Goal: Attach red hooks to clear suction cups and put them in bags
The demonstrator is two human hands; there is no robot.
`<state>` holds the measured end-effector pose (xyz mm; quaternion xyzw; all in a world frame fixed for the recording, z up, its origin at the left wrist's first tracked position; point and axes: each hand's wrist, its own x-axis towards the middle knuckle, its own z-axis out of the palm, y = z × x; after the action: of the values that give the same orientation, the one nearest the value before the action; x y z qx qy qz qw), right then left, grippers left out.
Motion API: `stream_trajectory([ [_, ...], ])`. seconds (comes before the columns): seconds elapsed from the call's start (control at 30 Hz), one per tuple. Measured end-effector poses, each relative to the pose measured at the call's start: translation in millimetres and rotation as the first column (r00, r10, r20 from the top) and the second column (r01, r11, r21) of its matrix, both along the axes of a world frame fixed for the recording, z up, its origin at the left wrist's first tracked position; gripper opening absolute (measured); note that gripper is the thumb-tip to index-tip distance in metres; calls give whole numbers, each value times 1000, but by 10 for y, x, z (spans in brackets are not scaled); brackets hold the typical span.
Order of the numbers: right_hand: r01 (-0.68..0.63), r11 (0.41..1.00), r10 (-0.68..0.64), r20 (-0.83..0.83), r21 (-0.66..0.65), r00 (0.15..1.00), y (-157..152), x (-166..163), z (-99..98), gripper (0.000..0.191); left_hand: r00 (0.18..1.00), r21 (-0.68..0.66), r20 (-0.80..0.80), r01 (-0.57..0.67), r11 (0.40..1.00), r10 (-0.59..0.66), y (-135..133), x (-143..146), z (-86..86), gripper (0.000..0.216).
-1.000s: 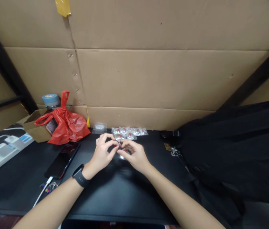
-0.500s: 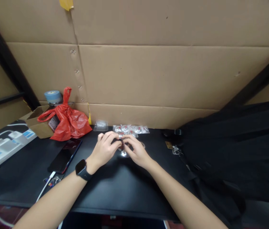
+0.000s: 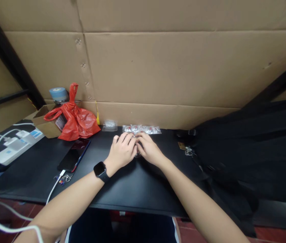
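Observation:
My left hand (image 3: 123, 148), with a black smartwatch (image 3: 101, 170) on its wrist, is closed, fingers bent and pointing inward. Facing it, my right hand (image 3: 149, 148) is closed too, and the fingertips of both meet above the black tabletop (image 3: 130, 189). Between them a small shiny thing (image 3: 137, 154) peeks out low down. My fingers cover most of it, so its kind cannot be made out. Just beyond the hands lies a row of clear plastic packets (image 3: 143, 129) with silvery and red contents.
To the left are a black phone (image 3: 74, 157) on a white cable, a key ring (image 3: 67, 178), a red plastic bag (image 3: 78, 123), a cardboard box (image 3: 47, 125) and a white power strip (image 3: 18, 146). Black fabric (image 3: 254, 148) fills the right side. Cardboard (image 3: 158, 74) walls the back.
The view has tilted down. My hands have drawn closer together, and the dark reddish round thing seen between my fingers before is now hidden. More white cable shows at the lower left.

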<state>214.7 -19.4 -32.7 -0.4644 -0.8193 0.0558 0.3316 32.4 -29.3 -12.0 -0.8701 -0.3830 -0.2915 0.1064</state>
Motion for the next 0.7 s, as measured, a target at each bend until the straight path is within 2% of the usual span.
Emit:
stream_trajectory([
  [0.17,-21,1000,20,-60,-14,998,5,21,-2,13,1000,-50,-12,12,999,-13,-14,-3,20,32],
  [0.37,-92,996,88,-179,-15,980,-2,19,31,12,999,-36,-41,-16,999,15,35,-19,-40,28],
  [0.57,-151,986,131,-239,-69,962,-3,8,47,13,999,-35,34,2,999,-1,86,-50,-89,18],
  [0.63,-126,987,102,-216,-98,971,-2,36,39,10,998,-48,53,-13,999,15,113,-67,-111,19],
  [0.7,-88,985,71,-119,-149,990,-5,76,30,16,998,-62,50,-20,998,23,145,-86,-137,20],
])
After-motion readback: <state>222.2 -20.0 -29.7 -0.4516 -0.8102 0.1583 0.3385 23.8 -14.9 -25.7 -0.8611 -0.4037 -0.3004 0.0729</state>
